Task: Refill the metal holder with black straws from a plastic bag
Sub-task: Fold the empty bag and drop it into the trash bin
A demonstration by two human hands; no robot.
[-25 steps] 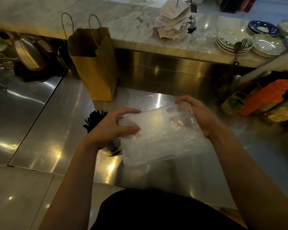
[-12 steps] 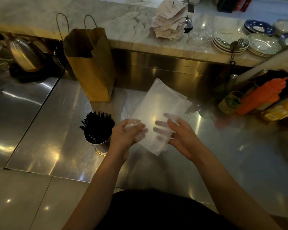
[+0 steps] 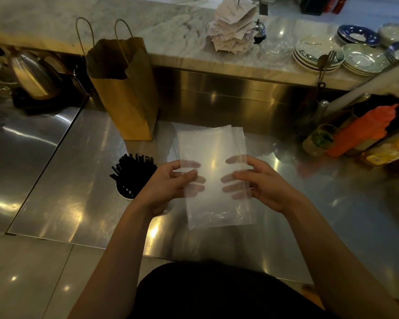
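Both hands pinch the plastic bag [image 3: 213, 155] by its long edges, left hand [image 3: 168, 184] and right hand [image 3: 262, 184] alike, thumbs on top, fingers [image 3: 228, 179] showing through beneath, holding it flat above the steel counter [image 3: 78, 180], I judge for folding; black straws [image 3: 134, 170] fill the metal holder [image 3: 123, 196] just left; its base hides behind my wrist.

Two bare arms enter from the lower edge of the head view. The left hand [image 3: 168, 184] and the right hand [image 3: 266, 186] are uncovered. The left forearm [image 3: 115, 245] and the right forearm [image 3: 332, 245] are bare along their whole visible length. A black garment [image 3: 217, 293] covers the torso at bottom centre: plain, matte fabric, rounded upper outline, finer details lost in the low light
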